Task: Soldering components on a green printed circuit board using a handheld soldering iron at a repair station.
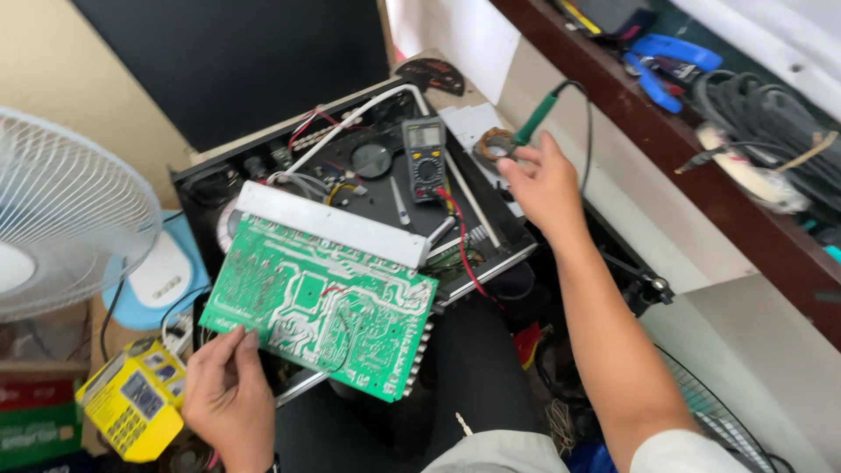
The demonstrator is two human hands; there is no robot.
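My left hand [229, 396] pinches the near edge of the green circuit board [320, 302], tilted over the open black case [368, 175]. My right hand [545, 181] reaches to the soldering iron [536, 116] by the wall, fingers loosely curled beside it. A white fan [61, 219] stands left.

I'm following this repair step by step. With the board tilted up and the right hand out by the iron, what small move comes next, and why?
Probably close the right hand on the green-handled soldering iron: its fingers are already beside it, while the left hand props the green circuit board solder-side up.
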